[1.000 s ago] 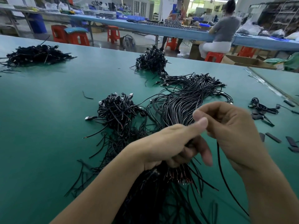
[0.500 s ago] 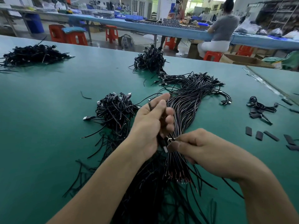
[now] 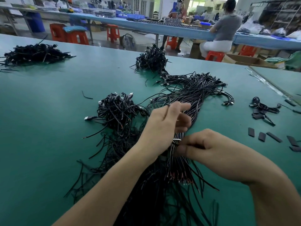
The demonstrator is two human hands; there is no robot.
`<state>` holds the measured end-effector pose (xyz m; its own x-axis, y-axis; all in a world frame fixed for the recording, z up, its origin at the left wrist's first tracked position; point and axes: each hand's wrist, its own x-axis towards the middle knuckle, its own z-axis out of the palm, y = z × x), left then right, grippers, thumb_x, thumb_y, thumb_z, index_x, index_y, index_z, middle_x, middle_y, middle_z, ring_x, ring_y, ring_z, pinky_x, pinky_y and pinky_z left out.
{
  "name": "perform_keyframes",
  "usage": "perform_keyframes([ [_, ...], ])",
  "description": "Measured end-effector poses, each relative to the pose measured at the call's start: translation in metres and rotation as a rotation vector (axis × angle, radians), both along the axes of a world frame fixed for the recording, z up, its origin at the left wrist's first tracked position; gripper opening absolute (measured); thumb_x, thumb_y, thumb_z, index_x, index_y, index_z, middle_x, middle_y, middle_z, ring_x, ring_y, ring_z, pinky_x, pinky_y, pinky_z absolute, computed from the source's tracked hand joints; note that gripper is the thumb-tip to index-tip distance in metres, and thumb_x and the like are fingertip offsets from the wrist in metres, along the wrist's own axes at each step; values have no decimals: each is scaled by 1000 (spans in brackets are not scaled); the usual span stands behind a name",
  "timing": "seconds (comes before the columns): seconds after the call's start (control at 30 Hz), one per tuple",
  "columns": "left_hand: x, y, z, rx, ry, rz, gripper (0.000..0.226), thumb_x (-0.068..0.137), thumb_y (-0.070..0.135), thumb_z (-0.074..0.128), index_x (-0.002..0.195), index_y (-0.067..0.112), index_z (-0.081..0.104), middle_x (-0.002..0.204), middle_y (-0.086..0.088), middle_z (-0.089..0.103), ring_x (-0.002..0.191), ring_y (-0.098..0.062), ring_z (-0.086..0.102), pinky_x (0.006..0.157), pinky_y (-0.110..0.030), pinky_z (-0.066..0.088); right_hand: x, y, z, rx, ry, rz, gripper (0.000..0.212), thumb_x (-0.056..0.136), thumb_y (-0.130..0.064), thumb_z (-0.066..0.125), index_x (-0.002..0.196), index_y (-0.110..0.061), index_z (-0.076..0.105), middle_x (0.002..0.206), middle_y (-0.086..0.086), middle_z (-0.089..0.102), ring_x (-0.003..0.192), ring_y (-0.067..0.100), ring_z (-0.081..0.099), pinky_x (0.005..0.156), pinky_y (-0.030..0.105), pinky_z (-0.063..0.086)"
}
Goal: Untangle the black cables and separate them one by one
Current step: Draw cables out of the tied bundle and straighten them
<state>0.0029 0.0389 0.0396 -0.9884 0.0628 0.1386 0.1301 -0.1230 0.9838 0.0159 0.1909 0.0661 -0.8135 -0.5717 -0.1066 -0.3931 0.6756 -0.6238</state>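
Note:
A long bundle of black cables (image 3: 193,97) runs across the green table (image 3: 45,136) from the middle toward me, its bare ends fanned out near my forearms. My left hand (image 3: 162,126) rests on the bundle with its fingers blurred and a single black cable (image 3: 167,106) looped between thumb and forefinger. Just to its right, my right hand (image 3: 210,149) pinches a silvery cable tip (image 3: 177,140) at the bundle's edge. A tangled pile (image 3: 117,110) lies left of my left hand.
Two more black cable piles sit farther off, one at mid back (image 3: 151,60) and one at far left (image 3: 32,53). A small coiled cable (image 3: 262,106) and several short black sleeves (image 3: 262,136) lie at right. A person (image 3: 226,30) sits at the blue bench behind.
My right hand came down from above the bundle to its edge and pinched a cable tip. My left hand slid forward over the bundle and its fingers spread.

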Motion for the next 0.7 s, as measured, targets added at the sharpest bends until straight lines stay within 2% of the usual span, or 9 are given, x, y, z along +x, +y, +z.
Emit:
perform_keyframes([
  [0.07, 3, -2, -3, -313, 14, -35, 40, 108, 33, 37, 95, 21, 72, 74, -1, 70, 64, -12, 65, 63, -29, 56, 2, 5, 8, -209, 19, -22, 26, 95, -28, 61, 75, -14, 70, 48, -11, 46, 45, 2, 38, 48, 19, 37],
  [0.13, 8, -1, -1, -339, -85, -195, 49, 108, 39, 36, 75, 21, 68, 60, 1, 64, 47, -11, 57, 47, -22, 47, 2, 9, 12, -424, 49, -90, 28, 92, -24, 63, 70, -8, 70, 43, -13, 48, 37, -3, 38, 42, 5, 30],
  [0.2, 11, -2, 3, -255, -168, -326, 58, 108, 44, 34, 71, 17, 69, 46, 4, 49, 35, -7, 41, 37, -15, 33, 1, 9, 13, -569, 90, -186, 28, 80, -32, 67, 67, -7, 69, 43, -9, 51, 37, -3, 39, 41, 3, 29],
  [0.33, 11, -6, 10, -35, -263, -531, 71, 105, 56, 26, 62, 14, 64, 40, 9, 25, 31, -4, 23, 36, -16, 21, -5, 7, 6, -661, 158, -355, 28, 68, -42, 73, 65, -14, 69, 45, -13, 49, 39, 0, 36, 41, 7, 29],
  [0.47, 8, -9, 15, 287, -295, -562, 63, 105, 44, 28, 57, 17, 58, 41, 11, 22, 31, -2, 20, 35, -13, 17, -9, 4, 0, -614, 38, -371, 26, 76, -49, 62, 67, -28, 73, 50, -7, 48, 45, 7, 32, 42, 16, 26],
  [0.53, 5, -10, 17, 486, -264, -498, 57, 105, 34, 31, 64, 17, 68, 44, 10, 31, 34, -2, 28, 35, -15, 24, -9, 4, -1, -470, 41, -380, 25, 88, -45, 58, 73, -35, 75, 53, -5, 54, 46, 9, 33, 43, 21, 26],
  [0.6, 2, -10, 19, 632, -234, -415, 51, 106, 30, 33, 86, 10, 76, 55, 6, 49, 45, -5, 48, 42, -15, 41, -5, 3, -2, -356, -12, -320, 27, 96, -38, 56, 77, -38, 76, 54, -7, 56, 46, 8, 35, 43, 22, 29],
  [0.67, 1, -6, 17, 667, -175, -293, 44, 107, 29, 36, 110, 3, 71, 80, -3, 70, 73, -13, 69, 66, -21, 59, -1, 2, 0, -226, -68, -205, 29, 97, -36, 54, 76, -34, 74, 52, -7, 54, 44, 8, 36, 43, 23, 31],
  [0.7, 0, -4, 13, 624, -135, -218, 41, 107, 28, 37, 116, 2, 67, 94, -8, 74, 89, -18, 72, 80, -26, 60, 0, 1, 2, -174, -77, -146, 32, 98, -36, 54, 72, -25, 71, 50, -6, 50, 44, 9, 35, 44, 25, 31],
])
